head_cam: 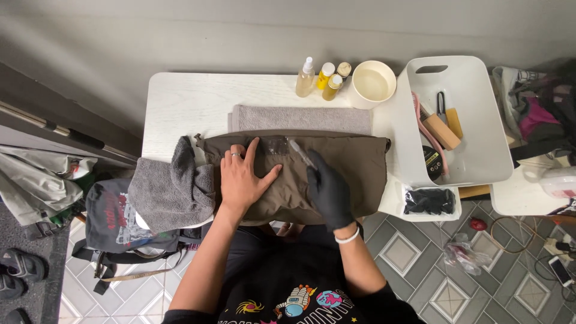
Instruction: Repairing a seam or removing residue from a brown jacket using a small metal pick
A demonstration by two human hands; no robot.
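— Olive-brown fabric, a bag [336,165], lies across the middle of the frame on the white table [180,105]. What are the hands doing on it?

— The bare left hand [243,177] lies flat and spread on the bag, gripping nothing. The right hand [329,193], in a black glove, is closed around a slim clear-handled tool [302,155] whose tip rests on the fabric.

— And the containers?

— At the right of the frame a white bin [474,129] holds a pink brush [420,120], a wooden brush [440,131], a yellowish piece and a round black tin [432,161]. Below it a small white tray [393,204] holds something black. At top centre stands a cream bowl [373,84], apparently with pale liquid, just beside a clear spray bottle [305,78] and three small yellow bottles [332,79].

— Anything else on the table?

— A grey towel [300,119] folded flat above the bag, and a crumpled grey cloth [171,189] at the bag's left end.

— The room?

— Grey patterned floor tiles [414,255], a grey wall along the top, a dark printed bag [117,222] on the floor at lower left, and clothes piled at the far right.
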